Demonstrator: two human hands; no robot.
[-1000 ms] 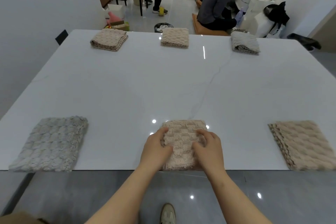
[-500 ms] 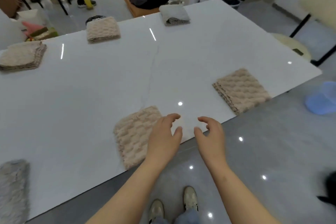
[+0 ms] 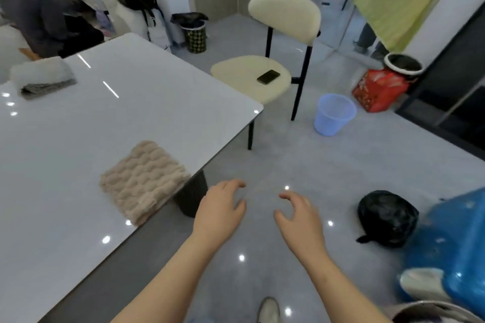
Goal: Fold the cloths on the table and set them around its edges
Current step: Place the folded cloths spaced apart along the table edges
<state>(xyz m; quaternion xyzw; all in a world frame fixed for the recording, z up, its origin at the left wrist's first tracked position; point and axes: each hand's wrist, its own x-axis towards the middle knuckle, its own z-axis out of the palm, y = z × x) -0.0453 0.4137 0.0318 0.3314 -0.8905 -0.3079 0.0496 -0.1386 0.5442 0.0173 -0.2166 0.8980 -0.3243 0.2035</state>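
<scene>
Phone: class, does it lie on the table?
No, the phone lies on the chair seat, off the table.

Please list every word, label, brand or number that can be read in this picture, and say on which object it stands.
No text is readable in this view.
On the red box: pale marks on its side, too blurred to read.
On the phone that lies on the chair: dark face, no text visible.
</scene>
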